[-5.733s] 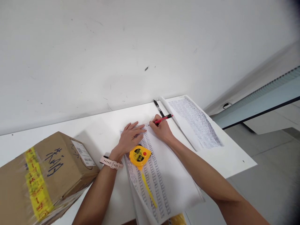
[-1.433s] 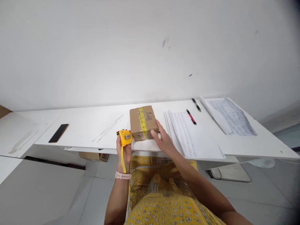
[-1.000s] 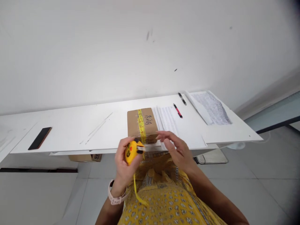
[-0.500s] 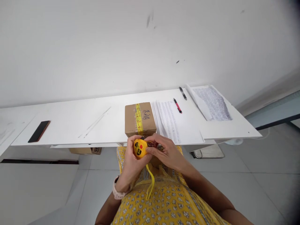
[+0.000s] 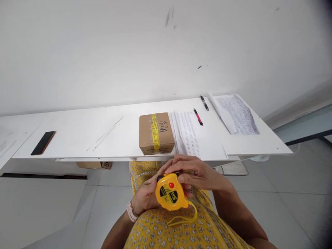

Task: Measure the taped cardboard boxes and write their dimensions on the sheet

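A yellow tape measure (image 5: 168, 193) with a red button and a "5m" label is held over my lap, its yellow wrist strap (image 5: 185, 218) hanging below. My left hand (image 5: 146, 195) grips the case from its left side and from behind, so some fingers are hidden. My right hand (image 5: 199, 174) closes its fingers on the upper right edge of the tape measure. Just beyond my hands, a taped cardboard box (image 5: 145, 133) with handwriting on top sits at the front edge of the white table (image 5: 77, 133).
Printed sheets (image 5: 210, 143) lie right of the box, with a red pen (image 5: 198, 117) and a black pen (image 5: 204, 103) behind. A handwritten paper (image 5: 237, 114) lies farther right. A dark phone-like slab (image 5: 43, 142) rests at far left. Another cardboard box (image 5: 90, 165) shows below the table.
The tape measure has come down and nearer to me, turned so its labelled face shows more fully. Both hands have moved with it, away from the box, whose front side now shows.
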Demonstrator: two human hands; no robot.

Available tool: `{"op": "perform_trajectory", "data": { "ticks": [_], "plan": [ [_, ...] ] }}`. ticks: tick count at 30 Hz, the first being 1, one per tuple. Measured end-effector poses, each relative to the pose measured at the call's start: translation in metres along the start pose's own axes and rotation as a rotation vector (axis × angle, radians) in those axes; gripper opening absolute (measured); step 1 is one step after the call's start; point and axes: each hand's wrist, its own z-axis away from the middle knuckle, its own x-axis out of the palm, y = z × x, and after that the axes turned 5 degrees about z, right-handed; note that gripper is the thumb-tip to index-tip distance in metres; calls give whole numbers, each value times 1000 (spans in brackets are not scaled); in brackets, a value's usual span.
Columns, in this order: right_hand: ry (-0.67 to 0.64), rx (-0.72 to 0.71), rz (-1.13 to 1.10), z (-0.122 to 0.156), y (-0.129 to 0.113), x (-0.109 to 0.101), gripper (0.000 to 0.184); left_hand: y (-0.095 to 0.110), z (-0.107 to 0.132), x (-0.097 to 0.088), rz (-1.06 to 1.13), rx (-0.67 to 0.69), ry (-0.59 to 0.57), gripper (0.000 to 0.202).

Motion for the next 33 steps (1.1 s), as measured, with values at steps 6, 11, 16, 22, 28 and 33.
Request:
{"op": "perform_trajectory", "data": {
  "ticks": [6, 11, 16, 22, 28, 33],
  "plan": [
    [65, 94, 254, 12, -17, 2, 40, 17, -8, -1, 304, -126, -156, 131],
    [150, 155, 346, 8, -24, 6, 31, 14, -10, -3, 142, 16, -84, 137],
    [237, 240, 361, 2, -30, 4, 18, 7, -2, -3, -144, 49, 50, 135],
    [149, 199, 438, -8, -12, 1, 46, 7, -2, -5, -322, 119, 115, 142],
    [121, 202, 271, -6, -7, 8, 33, 10, -1, -6, -385, 119, 83, 139],
    [258, 205, 126, -14, -21, -7, 14, 15, -3, -2, -404, 100, 67, 135]
  ]
}}
